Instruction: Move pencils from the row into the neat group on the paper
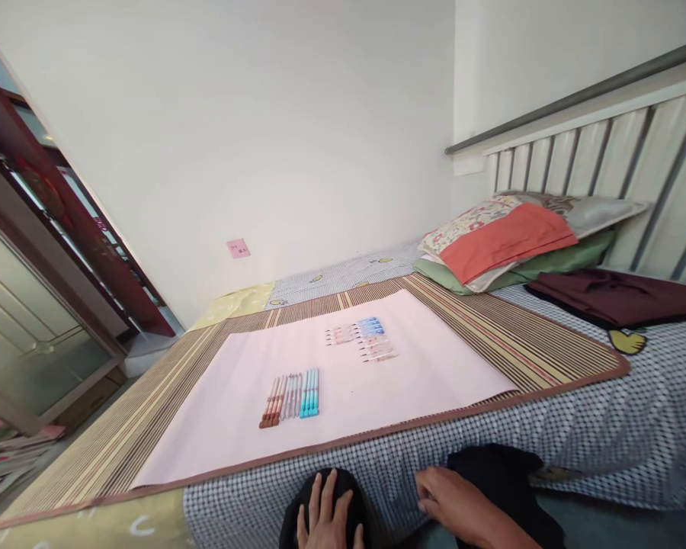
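My left hand (pixel 325 512) lies on my dark-clothed left knee with its fingers spread, holding nothing. My right hand (pixel 453 499) rests by my other knee, its fingers curled in, and no object shows in it. Beyond both hands a pale pink sheet (pixel 206 412) is spread on the bed. Brown pens (pixel 270 402), grey pens (pixel 291 396) and turquoise pens (pixel 309 393) stand side by side in a row on it. Farther back lie blue pen barrels (pixel 370 328) and several slim, pale pen pieces with dark tips (pixel 378 350). Neither hand touches these.
Under the sheet is a striped mat (pixel 503 343) over a checked bedcover (pixel 549 427). Pillows (pixel 503 236) and a folded maroon cloth (pixel 623 296) lie at the right by the headboard (pixel 623 152). A pink note (pixel 238 248) is on the wall. A doorway is at the left.
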`<state>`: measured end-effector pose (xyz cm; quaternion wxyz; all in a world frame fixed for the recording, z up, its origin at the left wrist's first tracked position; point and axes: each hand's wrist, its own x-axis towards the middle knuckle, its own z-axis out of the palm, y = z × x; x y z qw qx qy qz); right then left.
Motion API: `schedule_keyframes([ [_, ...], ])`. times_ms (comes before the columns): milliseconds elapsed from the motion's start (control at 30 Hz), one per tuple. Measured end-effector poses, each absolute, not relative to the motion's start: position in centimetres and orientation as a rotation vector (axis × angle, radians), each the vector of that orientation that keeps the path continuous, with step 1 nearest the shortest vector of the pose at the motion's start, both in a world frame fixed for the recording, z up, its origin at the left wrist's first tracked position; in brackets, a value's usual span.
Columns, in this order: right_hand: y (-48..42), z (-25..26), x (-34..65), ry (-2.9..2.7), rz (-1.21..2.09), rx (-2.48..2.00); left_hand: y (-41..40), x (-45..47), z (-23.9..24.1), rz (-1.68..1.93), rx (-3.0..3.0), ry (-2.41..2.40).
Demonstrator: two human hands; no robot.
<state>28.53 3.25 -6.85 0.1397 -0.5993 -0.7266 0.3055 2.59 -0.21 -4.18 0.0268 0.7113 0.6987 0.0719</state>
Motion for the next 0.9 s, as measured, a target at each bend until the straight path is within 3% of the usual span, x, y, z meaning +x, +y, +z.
schedule_keyframes([
  [500, 2.8, -6.1, 28.4, -2.137, 0.828, -1.702, -1.9, 2.1, -3.9, 0.437, 2.274, 2.074],
  [900, 2.4, -3.5, 25.6, -2.17, 0.841, -1.449, -3.3, 1.8, -6.0, 0.298, 2.354, 1.969],
])
